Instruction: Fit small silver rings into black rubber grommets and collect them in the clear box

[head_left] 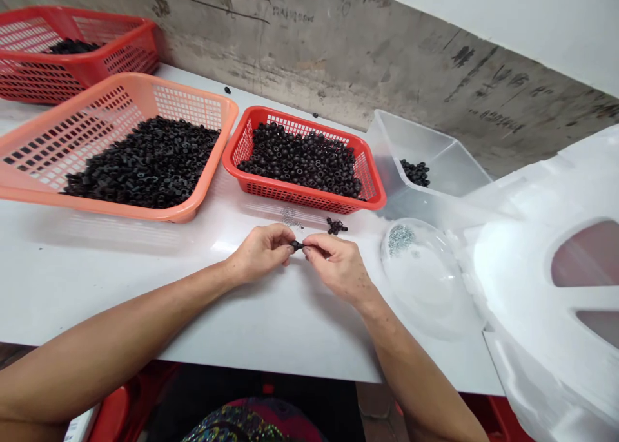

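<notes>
Between my two hands, above the white table, is a small black plastic part (296,245). My left hand (262,254) pinches its left end between thumb and fingertips. The fingers of my right hand (337,265) are closed on its right end. The part's exact shape is mostly hidden by the fingertips. Just beyond the hands lie a little cluster of black parts (335,226) and a scatter of tiny shiny metal pieces (291,216).
Behind my hands stands a red basket (309,197) of black rings; left of it, an orange basket (213,165) of black parts. Another red basket (111,58) sits far left. To the right are a clear bin (435,145), a clear round dish (430,287) and a white plastic piece (522,268).
</notes>
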